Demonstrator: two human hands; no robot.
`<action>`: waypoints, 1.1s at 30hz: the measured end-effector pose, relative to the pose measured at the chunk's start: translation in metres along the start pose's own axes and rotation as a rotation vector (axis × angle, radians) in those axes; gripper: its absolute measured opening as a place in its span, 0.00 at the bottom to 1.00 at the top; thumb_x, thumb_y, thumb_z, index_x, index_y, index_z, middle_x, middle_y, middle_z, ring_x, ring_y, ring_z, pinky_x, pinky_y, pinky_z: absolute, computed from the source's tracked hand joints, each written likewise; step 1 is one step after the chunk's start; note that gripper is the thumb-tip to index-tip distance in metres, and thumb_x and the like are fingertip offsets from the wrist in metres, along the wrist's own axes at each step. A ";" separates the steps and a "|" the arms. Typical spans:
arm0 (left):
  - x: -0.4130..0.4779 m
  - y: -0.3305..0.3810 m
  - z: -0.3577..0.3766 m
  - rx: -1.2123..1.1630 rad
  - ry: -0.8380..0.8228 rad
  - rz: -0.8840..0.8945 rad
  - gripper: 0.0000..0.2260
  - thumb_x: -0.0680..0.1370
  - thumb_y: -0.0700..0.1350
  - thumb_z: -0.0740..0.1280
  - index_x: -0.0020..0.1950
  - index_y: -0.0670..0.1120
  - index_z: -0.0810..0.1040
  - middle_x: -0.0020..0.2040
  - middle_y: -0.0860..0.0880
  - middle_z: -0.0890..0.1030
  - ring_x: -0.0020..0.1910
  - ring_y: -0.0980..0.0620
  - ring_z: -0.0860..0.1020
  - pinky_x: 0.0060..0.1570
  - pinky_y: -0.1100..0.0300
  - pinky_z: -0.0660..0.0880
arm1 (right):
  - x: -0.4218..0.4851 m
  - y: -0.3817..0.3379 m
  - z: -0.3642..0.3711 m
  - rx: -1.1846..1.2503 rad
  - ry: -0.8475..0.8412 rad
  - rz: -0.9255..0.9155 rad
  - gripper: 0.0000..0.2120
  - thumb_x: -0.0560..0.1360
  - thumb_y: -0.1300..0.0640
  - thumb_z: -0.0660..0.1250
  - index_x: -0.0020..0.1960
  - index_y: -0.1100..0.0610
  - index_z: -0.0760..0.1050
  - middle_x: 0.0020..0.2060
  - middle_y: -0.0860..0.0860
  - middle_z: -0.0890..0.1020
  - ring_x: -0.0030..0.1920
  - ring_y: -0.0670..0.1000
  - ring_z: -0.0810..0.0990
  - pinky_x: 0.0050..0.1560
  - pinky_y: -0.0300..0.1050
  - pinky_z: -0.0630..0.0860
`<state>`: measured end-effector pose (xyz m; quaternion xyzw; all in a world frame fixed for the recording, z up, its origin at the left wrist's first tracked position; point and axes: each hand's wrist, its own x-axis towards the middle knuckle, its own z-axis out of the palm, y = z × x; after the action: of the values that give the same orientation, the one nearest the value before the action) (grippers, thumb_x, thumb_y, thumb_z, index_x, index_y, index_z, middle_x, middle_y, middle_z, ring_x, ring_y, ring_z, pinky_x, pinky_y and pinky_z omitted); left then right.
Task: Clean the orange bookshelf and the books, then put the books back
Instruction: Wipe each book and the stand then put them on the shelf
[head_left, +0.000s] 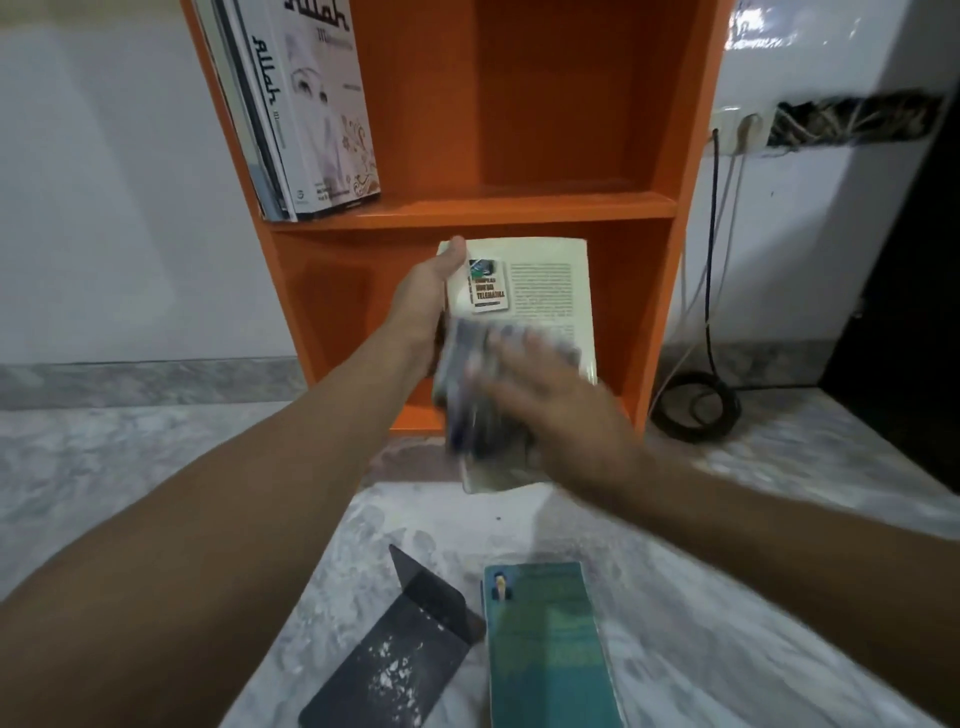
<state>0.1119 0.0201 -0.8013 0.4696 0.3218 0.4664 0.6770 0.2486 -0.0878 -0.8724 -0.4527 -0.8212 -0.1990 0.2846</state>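
My left hand (423, 301) grips the left edge of a cream-covered book (545, 291), held up in front of the lower compartment of the orange bookshelf (467, 208). My right hand (550, 395) presses a bluish cloth (467, 374) against the book's lower cover; both are blurred by motion. A few white books (306, 104) lean at the left of the upper shelf. A teal book (545, 649) lies flat on the floor near me.
A dark metal bookend (395, 660) with white specks lies on the marble floor left of the teal book. Coiled black cable (696, 405) lies right of the shelf, running up to wall sockets (737, 130). A dark piece of furniture (904, 312) stands at far right.
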 end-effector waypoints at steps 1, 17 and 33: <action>0.001 0.001 -0.001 -0.007 0.025 0.011 0.21 0.80 0.55 0.63 0.62 0.40 0.79 0.55 0.40 0.84 0.53 0.40 0.83 0.57 0.41 0.78 | -0.026 -0.012 0.011 -0.047 -0.081 -0.170 0.25 0.71 0.57 0.72 0.67 0.51 0.72 0.69 0.57 0.72 0.70 0.62 0.69 0.64 0.60 0.72; -0.011 -0.003 -0.005 -0.009 0.067 0.012 0.23 0.79 0.57 0.63 0.62 0.39 0.78 0.59 0.37 0.81 0.56 0.36 0.81 0.60 0.37 0.74 | -0.015 0.031 -0.008 -0.197 -0.083 -0.127 0.24 0.74 0.54 0.65 0.70 0.45 0.68 0.74 0.58 0.66 0.73 0.66 0.62 0.70 0.67 0.58; -0.002 -0.003 -0.024 0.170 0.274 0.186 0.23 0.76 0.64 0.64 0.36 0.44 0.79 0.35 0.46 0.82 0.40 0.43 0.83 0.48 0.48 0.81 | 0.029 0.044 -0.059 0.531 0.118 0.282 0.18 0.70 0.71 0.69 0.57 0.56 0.77 0.52 0.49 0.83 0.54 0.47 0.82 0.53 0.50 0.81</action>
<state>0.0913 0.0255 -0.8123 0.4851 0.4046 0.5575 0.5387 0.2904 -0.0818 -0.8054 -0.4597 -0.7556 0.0383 0.4651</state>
